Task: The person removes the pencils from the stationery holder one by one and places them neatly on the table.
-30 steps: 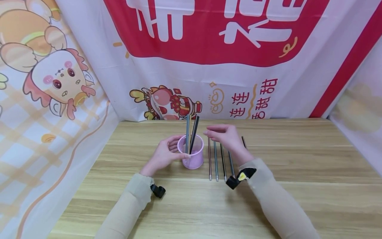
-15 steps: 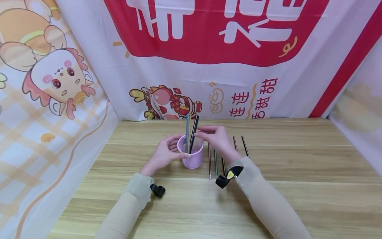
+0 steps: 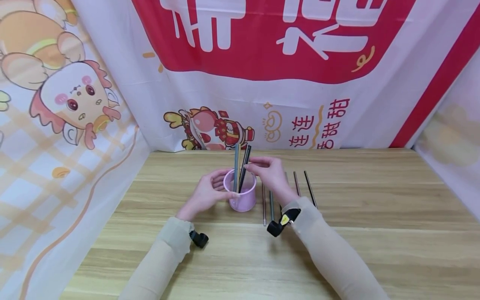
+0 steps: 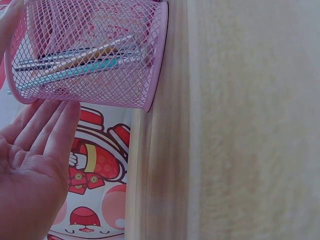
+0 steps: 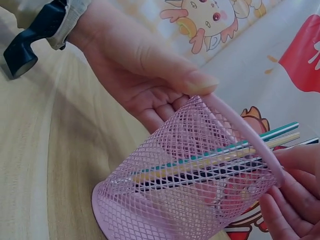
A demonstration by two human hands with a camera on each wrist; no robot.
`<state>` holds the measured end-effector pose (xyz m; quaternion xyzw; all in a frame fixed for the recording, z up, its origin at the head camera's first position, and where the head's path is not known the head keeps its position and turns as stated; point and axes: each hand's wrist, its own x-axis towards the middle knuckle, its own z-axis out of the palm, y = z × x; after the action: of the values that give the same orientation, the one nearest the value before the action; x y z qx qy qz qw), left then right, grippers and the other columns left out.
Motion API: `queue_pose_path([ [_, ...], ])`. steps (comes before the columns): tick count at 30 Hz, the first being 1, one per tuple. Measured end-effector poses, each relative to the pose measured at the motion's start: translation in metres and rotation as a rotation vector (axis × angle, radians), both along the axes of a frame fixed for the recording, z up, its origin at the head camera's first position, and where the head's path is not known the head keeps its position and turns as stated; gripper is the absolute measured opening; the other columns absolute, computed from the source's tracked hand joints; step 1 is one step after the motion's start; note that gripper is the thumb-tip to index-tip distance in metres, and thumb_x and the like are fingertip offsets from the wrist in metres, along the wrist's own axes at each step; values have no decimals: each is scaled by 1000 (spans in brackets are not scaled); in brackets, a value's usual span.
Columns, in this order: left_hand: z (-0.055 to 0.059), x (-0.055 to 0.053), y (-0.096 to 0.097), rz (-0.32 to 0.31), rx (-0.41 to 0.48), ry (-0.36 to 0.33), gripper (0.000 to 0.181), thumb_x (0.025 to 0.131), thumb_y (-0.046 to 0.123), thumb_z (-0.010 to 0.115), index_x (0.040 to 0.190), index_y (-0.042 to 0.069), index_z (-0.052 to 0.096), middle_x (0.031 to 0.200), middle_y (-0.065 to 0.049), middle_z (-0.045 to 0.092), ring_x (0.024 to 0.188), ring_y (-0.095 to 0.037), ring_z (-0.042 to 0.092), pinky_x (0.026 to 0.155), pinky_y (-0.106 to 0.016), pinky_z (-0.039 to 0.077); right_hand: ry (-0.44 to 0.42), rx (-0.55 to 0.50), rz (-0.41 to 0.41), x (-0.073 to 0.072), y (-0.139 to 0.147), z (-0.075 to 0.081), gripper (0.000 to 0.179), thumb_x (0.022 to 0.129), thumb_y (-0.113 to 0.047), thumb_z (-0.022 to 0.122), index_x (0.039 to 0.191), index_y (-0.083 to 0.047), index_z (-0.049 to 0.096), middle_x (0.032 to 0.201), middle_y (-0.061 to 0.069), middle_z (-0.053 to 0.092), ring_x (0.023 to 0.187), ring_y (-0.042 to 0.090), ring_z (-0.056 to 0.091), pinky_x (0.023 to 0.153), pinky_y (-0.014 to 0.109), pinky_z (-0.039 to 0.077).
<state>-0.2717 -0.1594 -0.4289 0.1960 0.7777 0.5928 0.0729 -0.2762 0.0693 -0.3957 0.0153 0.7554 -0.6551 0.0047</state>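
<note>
Pale wood grain runs across the table (image 3: 240, 262), with a printed cloth (image 3: 281, 100) hanging behind its far edge. Toward the far middle of the tabletop, a pink mesh cup (image 3: 245, 204) stands upright, holding a blue-green pencil (image 3: 236, 166), a yellow pencil (image 5: 285, 140) and dark pencils (image 3: 242, 175), which lean to the right. The left hand (image 3: 207, 193) wraps the cup's left side, thumb on the near rim and fingers round the far side. At the far right of the rim, the right hand (image 3: 271, 171) pinches a dark pencil between thumb and fingers, above the mesh. Just right of the cup lies a row of loose pencils (image 3: 263, 204), running near to far; the right arm partly covers several. Black wrist cameras (image 3: 199, 239) sit at both beige sleeves (image 3: 157, 260). Farther left, an orange-checked cloth (image 3: 33, 200) shows a cartoon animal; the far cloth has a red panel with large white characters.
</note>
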Motion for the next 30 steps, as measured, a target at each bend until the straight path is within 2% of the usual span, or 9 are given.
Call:
queue_pose_path([
  [9, 1, 2, 1, 7, -4, -5, 78, 75, 12, 92, 144, 9, 54, 139, -10, 60, 124, -25, 60, 104, -33, 50, 35, -99, -45, -3, -2, -5, 29, 86, -21, 84, 114, -15, 77, 104, 0, 75, 100, 16, 70, 96, 35, 55],
  [15, 0, 1, 1, 8, 2, -3, 77, 75, 11, 92, 143, 8, 55, 138, -9, 61, 124, -24, 60, 104, -31, 50, 80, -213, -72, -4, 0, -3, 29, 87, -11, 82, 114, -6, 75, 106, 10, 75, 93, 22, 73, 88, 32, 60],
  [23, 0, 0, 2, 13, 16, -4, 78, 74, 8, 92, 143, 7, 55, 138, -11, 61, 123, -26, 61, 103, -32, 51, 122, -256, -47, -2, 8, 9, 32, 89, -8, 79, 119, 0, 71, 107, 15, 74, 93, 29, 73, 85, 32, 61],
  [30, 0, 1, 2, 24, 4, -9, 79, 73, 9, 93, 143, 8, 55, 138, -11, 61, 123, -27, 61, 104, -32, 50, 129, -319, -57, -1, 18, 21, 33, 88, -8, 80, 119, -1, 70, 107, 14, 74, 92, 26, 73, 85, 33, 61],
])
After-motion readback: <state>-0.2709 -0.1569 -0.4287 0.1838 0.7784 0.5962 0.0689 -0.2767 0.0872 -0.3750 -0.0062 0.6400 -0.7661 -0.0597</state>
